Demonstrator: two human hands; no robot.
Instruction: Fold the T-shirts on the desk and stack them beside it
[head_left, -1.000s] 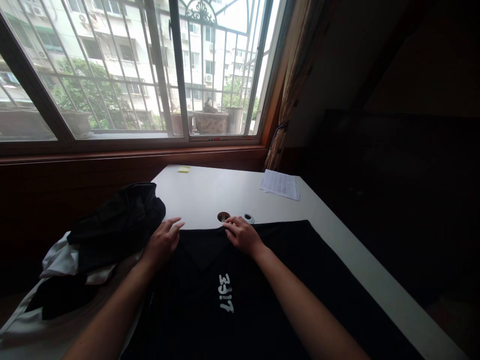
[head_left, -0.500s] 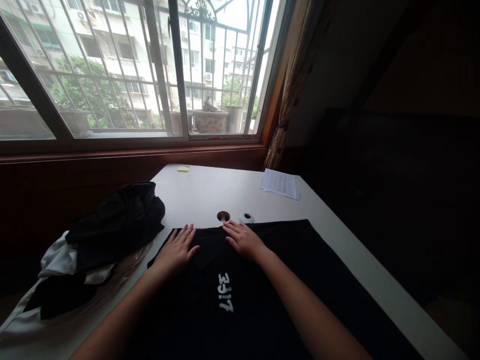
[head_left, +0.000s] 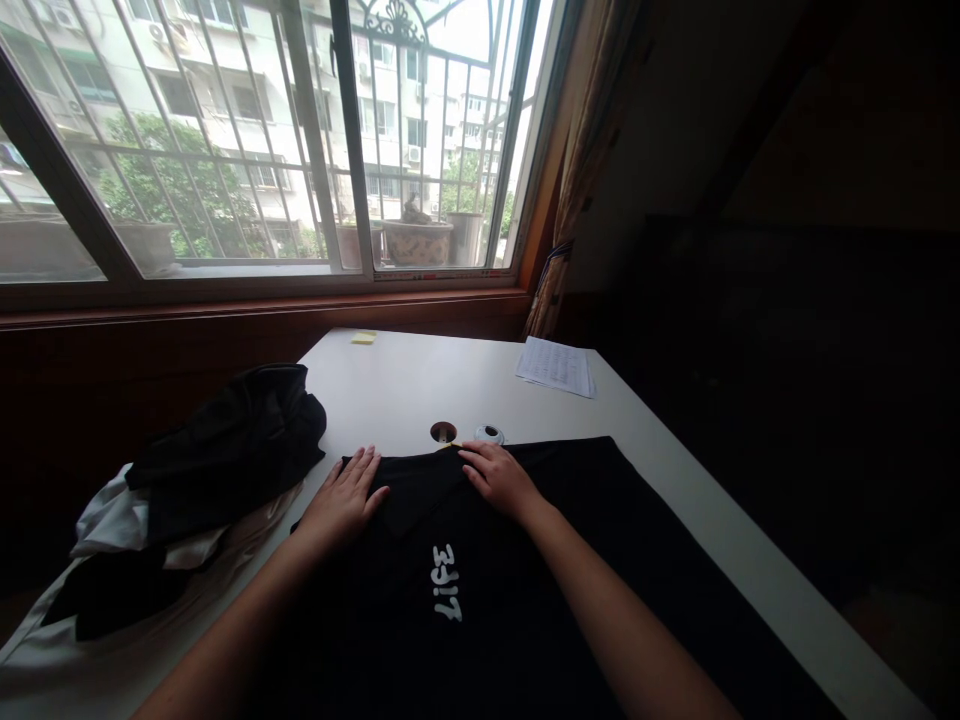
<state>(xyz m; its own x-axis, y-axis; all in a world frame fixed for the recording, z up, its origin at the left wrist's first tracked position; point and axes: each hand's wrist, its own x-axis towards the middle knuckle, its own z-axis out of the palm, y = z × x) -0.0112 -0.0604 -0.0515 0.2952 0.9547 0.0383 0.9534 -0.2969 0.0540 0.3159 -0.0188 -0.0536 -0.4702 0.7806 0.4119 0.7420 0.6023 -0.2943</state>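
Note:
A black garment (head_left: pixel 510 580) with white lettering lies spread over the white table (head_left: pixel 420 380); its kind is hard to make out, though it looks like a T-shirt. My left hand (head_left: pixel 346 497) rests flat on its far left part, fingers stretched out near the far edge. Close to the middle of that same edge, my right hand (head_left: pixel 501 478) lies palm down on the cloth, fingers extended. A small yellowish bit (head_left: pixel 451 446) shows at the edge beside the right fingertips. Neither hand grips the fabric.
To the left sits a heap of black clothes (head_left: pixel 225 450) with white cloth (head_left: pixel 112 515) under it. Beyond the garment are a round cable hole (head_left: pixel 443 432) and its loose cover (head_left: pixel 490 434). Papers (head_left: pixel 556 366) and yellow sticky notes (head_left: pixel 364 338) lie near the window.
My right hand has slid slightly to the right along the garment's far edge, uncovering the yellowish bit. My left hand stays nearly where it was. The whole view has shifted a little.

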